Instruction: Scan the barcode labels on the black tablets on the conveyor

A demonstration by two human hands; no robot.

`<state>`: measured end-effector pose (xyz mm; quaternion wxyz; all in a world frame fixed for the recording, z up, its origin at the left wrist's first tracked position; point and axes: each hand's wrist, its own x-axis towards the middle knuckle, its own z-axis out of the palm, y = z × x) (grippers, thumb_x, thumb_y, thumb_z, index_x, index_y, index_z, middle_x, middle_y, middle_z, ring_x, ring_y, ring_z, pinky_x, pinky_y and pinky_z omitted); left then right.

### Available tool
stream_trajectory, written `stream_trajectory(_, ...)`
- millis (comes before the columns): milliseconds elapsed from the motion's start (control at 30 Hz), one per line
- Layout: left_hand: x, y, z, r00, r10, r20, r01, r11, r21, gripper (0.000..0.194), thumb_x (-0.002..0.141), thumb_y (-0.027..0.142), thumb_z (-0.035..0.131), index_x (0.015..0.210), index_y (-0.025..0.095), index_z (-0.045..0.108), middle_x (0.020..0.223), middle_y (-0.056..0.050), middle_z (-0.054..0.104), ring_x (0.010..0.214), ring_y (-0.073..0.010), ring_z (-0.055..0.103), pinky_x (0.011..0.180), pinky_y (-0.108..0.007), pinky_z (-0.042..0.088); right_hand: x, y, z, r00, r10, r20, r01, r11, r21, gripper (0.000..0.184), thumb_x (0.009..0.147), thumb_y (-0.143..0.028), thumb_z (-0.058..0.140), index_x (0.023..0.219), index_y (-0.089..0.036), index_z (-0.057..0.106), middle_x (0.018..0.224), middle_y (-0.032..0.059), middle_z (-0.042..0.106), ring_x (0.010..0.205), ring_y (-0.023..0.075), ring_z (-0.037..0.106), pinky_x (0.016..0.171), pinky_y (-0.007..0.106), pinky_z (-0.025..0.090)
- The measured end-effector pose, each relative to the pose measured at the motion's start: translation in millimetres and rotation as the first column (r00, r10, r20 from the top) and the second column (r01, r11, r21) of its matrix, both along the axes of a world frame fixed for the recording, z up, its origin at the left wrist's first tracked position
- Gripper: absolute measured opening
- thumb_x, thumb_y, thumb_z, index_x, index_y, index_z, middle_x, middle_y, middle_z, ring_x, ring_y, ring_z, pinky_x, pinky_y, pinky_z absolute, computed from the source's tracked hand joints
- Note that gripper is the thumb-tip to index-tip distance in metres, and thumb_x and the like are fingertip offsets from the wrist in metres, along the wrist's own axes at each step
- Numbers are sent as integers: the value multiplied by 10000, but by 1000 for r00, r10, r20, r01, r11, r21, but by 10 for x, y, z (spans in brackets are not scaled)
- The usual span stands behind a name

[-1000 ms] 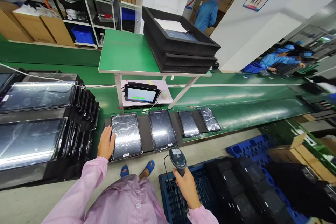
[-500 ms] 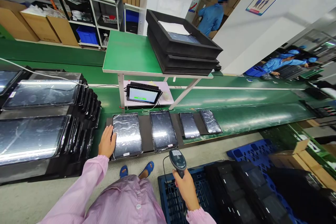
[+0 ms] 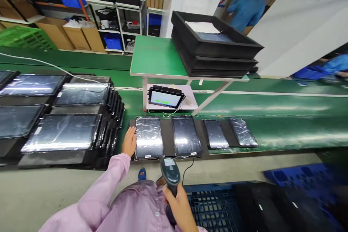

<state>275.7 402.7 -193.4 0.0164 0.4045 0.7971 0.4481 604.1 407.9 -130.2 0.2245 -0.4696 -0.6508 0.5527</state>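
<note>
Head view: scanner has shifted toward left tablet.

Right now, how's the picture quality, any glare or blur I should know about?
Head view: ceiling lights glare in streaks off the wrapped screen beside the left hand; the barcode scanner in the right hand is sharp; the right edge smears with motion blur; wide-angle distortion bends the conveyor.

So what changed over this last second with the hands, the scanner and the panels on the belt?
The right hand has swung the scanner leftward, from below the second panel to below the gap between it and the first panel. The camera view has also turned left. The left hand still rests at the first panel's left edge, the right still grips the scanner, and all four panels lie as before.
</note>
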Motion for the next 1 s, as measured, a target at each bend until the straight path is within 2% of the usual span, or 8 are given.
stream_trajectory(100,-19,-74,-40,1000,-21,9,20,1000,5,485,999,377,295,1344,171,567,1473,-121,509,1447,-226,353,1216,-492,288,-289,-305,47,986,166,-11,-167,984,-59,355,816,-477,586,1026,-195,637,743,55,695,766,276,680,653,334,521)
stream_trajectory(167,-26,-119,-62,999,-46,17,46,999,2,478,1002,383,303,1351,189,566,1479,-110,506,1446,-221,355,1214,-490,291,-394,-418,30,978,206,22,-204,976,-68,383,811,-467,562,1073,-194,618,801,71,709,837,293,689,668,343,523)
stream_trajectory(400,-19,-162,-106,993,-101,63,101,995,0,491,1012,390,300,1408,197,515,1525,-105,448,1475,-217,297,1236,-495,232,-381,-455,-111,990,137,12,-137,990,-34,412,801,-510,575,1060,-197,642,816,80,712,796,287,686,658,342,522)
stream_trajectory(733,-20,-143,-64,995,-67,70,68,998,-18,489,1002,400,311,1387,201,538,1518,-94,461,1468,-210,313,1233,-456,254,-347,-432,-48,994,107,3,-106,993,-58,380,793,-482,599,1038,-196,650,835,57,703,781,252,677,720,331,525)
stream_trajectory(800,-23,-139,-40,996,-48,74,50,999,-17,494,995,408,318,1378,195,544,1517,-96,461,1469,-211,309,1235,-448,246,-284,-285,-103,999,44,-2,-44,999,-26,384,772,-469,626,1021,-178,651,853,70,712,789,249,669,753,333,516)
stream_trajectory(867,-19,-142,-22,996,-17,84,18,1000,-15,506,984,421,330,1391,192,525,1535,-100,435,1475,-217,297,1241,-455,220,-167,8,-193,995,-104,7,104,995,6,403,724,-501,658,935,-158,661,819,86,712,769,256,660,749,338,507)
stream_trajectory(933,-8,-157,-8,994,39,104,-37,999,-20,549,971,442,346,1435,175,466,1573,-118,367,1482,-231,279,1244,-465,197,9,431,-290,951,-309,25,308,951,38,429,666,-554,661,826,-156,654,754,97,700,745,274,653,733,357,500)
stream_trajectory(1000,2,-179,14,986,104,134,-100,994,-42,625,950,479,367,1472,138,402,1580,-161,338,1477,-261,288,1238,-480,201,219,910,-373,870,-492,32,489,869,75,446,633,-591,635,776,-168,624,709,102,682,762,301,653,742,387,495)
